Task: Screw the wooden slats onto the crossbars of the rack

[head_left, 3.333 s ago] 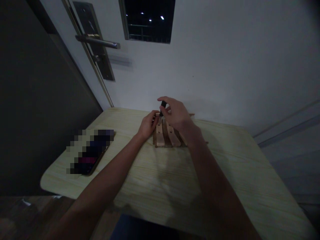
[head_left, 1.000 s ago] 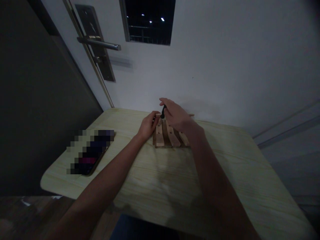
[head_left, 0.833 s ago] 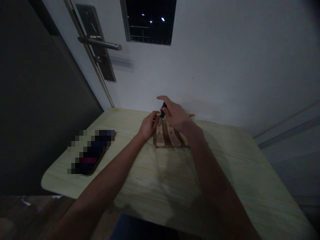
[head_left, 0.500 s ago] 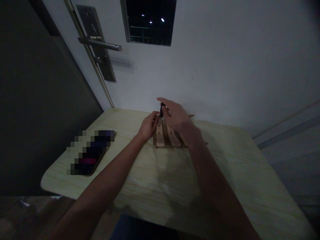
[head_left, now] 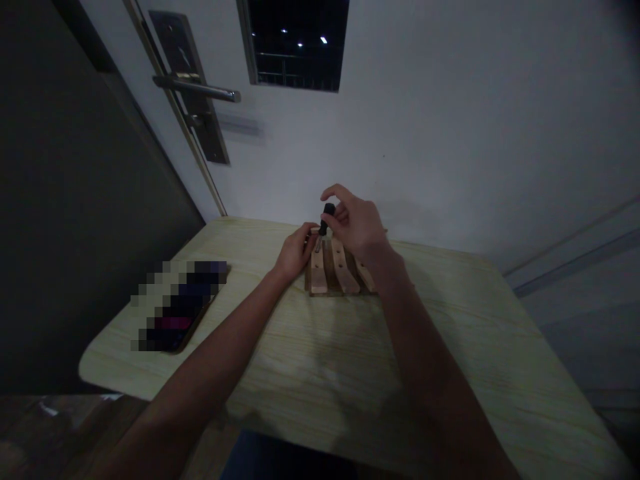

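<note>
My right hand (head_left: pixel 361 225) pinches the black handle of a screwdriver (head_left: pixel 327 217) between thumb and fingers, with the index finger lifted off above it. The screwdriver's metal shaft points down at the far part of the leftmost pale wooden piece (head_left: pixel 319 279). Beside it lie a second wooden piece (head_left: pixel 347 277) and a third (head_left: pixel 367 275), partly behind my right wrist. Holes show in their tops. All rest on a brown wooden base (head_left: pixel 332 272). My left hand (head_left: pixel 296 253) is closed around the left far side of this wooden assembly; its fingertips are partly hidden.
A phone (head_left: pixel 187 313), partly pixelated, lies on the left of the pale wood-grain table (head_left: pixel 280 373). A white door with a metal handle (head_left: pixel 200 88) and a small dark window (head_left: pixel 300 43) stands right behind the table.
My right hand has shifted slightly right and its index finger has risen, uncovering more of the screwdriver handle. My left hand stays on the wooden assembly.
</note>
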A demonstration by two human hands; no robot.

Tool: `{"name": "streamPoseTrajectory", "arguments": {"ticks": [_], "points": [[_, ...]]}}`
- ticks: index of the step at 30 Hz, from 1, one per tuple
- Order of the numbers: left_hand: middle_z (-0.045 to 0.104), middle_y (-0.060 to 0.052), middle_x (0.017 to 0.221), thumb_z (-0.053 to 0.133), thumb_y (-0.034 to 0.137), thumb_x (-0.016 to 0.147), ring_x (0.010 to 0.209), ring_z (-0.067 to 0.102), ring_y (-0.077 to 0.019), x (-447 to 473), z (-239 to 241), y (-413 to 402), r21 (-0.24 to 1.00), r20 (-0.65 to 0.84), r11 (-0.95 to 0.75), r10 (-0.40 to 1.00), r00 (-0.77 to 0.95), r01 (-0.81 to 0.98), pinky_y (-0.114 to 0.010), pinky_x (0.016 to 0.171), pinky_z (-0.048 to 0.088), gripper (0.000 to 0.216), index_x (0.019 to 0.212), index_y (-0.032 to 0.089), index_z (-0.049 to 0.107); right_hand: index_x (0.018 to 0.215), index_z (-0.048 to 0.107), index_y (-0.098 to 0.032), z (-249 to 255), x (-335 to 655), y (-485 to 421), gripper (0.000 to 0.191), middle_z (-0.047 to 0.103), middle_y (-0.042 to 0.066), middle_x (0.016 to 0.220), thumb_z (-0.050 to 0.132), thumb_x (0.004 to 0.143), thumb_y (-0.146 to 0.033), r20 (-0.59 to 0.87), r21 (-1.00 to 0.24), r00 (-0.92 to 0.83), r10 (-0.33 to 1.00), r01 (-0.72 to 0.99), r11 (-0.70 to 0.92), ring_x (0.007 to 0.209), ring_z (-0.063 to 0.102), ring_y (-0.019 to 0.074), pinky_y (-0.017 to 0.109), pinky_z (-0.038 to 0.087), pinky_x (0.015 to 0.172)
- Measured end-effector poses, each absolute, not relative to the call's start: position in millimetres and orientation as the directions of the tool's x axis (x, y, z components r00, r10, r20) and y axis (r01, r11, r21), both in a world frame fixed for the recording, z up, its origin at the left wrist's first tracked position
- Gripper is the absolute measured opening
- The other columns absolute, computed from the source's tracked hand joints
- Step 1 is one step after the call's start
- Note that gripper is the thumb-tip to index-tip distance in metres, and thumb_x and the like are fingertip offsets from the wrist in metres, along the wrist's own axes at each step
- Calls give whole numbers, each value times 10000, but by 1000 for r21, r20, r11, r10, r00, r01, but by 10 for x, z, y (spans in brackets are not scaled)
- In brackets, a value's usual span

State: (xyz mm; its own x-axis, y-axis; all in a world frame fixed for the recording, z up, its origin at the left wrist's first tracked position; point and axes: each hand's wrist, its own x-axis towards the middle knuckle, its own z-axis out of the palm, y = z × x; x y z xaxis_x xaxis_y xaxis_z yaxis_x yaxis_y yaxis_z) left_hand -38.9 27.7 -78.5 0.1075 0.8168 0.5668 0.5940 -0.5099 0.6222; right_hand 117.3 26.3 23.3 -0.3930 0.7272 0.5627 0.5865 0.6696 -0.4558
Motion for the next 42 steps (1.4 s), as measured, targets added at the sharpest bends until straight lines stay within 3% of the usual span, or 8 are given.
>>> {"name": "streamPoseTrajectory", "arguments": {"ticks": [5,9,18,21,27,32,36,42], "points": [[644,-68,939,384,249,911,771,614,-148,-391,-789,275,610,589,-531,800,111,588,-275,674,494,216,1090,196,491,984,601,-213,230,1157,258,203,665,13,817,519,800,-196,561,-513,-413,718,508,692,707,635,140,266,504,656],[647,-62,915,381,234,906,745,604,-140,-384,-790,272,607,591,-532,799,112,590,-265,666,484,201,1067,192,494,1001,594,-186,222,1145,255,257,664,40,958,458,789,-138,553,-562,-436,710,435,704,742,642,130,250,519,653],[644,-59,928,383,247,908,761,603,-144,-390,-808,289,592,602,-537,790,113,602,-262,678,473,206,1075,194,491,1087,566,-207,259,1180,221,293,618,14,831,497,806,-164,566,-473,-484,667,472,744,694,581,127,278,478,698],[647,-60,943,379,260,913,768,605,-147,-392,-804,286,601,589,-529,800,114,599,-271,688,475,211,1080,198,491,1006,613,-201,225,1181,266,209,624,26,817,529,816,-223,567,-444,-481,669,506,740,726,587,146,298,480,725],[650,-68,949,387,232,906,753,609,-144,-384,-794,275,621,587,-529,803,104,579,-277,679,481,208,1082,204,493,1108,601,-199,153,1178,341,292,661,63,1058,454,858,-236,565,-512,-475,675,440,738,825,641,151,306,506,771],[650,-68,938,388,227,904,760,609,-150,-381,-789,270,614,592,-530,799,104,584,-285,678,486,198,1066,205,499,1024,601,-195,222,1178,273,223,665,32,876,516,825,-246,544,-522,-448,709,481,704,706,623,136,285,494,697],[647,-70,943,386,245,908,748,612,-151,-381,-783,267,628,571,-511,815,99,587,-289,672,487,206,1081,202,489,1094,571,-217,255,1181,240,280,651,8,834,528,818,-224,557,-470,-437,706,535,702,660,600,126,284,472,692],[647,-57,907,379,242,907,741,605,-143,-386,-801,282,615,585,-528,803,110,585,-267,664,478,206,1075,203,490,1082,609,-203,183,1171,305,274,671,51,1040,496,835,-234,570,-505,-458,683,460,730,794,637,150,307,502,764]]}}
